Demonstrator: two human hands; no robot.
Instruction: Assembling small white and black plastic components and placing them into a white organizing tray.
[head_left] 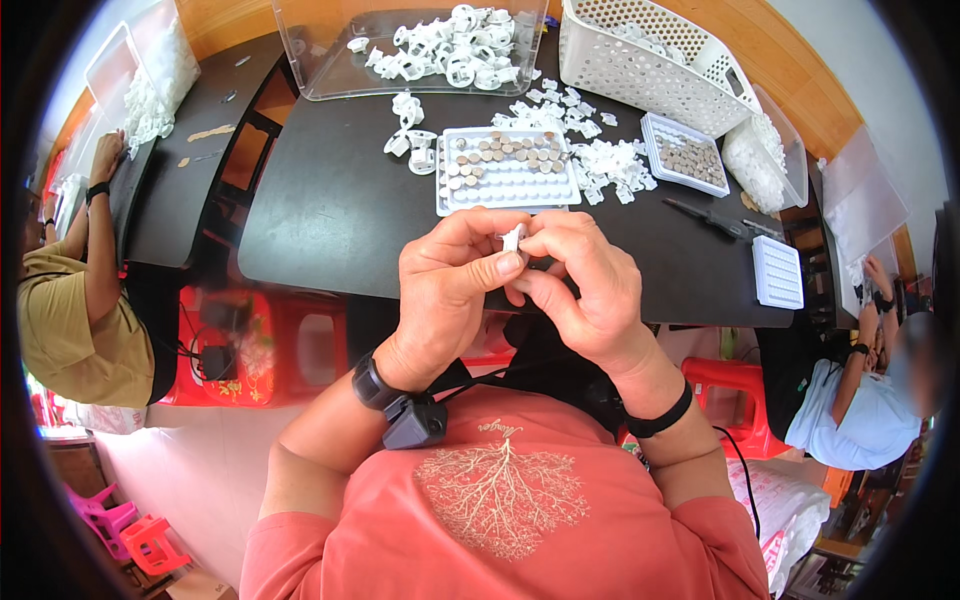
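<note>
A small white plastic part is pinched between my two hands, just off the table's near edge. Thumb and fingers of my left hand close on it from one side. From the other side my right hand grips it too, its fingers curled and partly hiding it. Right beyond my hands lies a white tray with round wells, some holding flat silvery-brown discs. Loose small white plastic pieces are heaped to its right, and several larger white fittings stand to its left.
At the back are a clear bin of white fittings and a white perforated basket. Rightward lie a second disc tray, a dark screwdriver-like tool and a white welled tray. People sit on both sides, near red stools.
</note>
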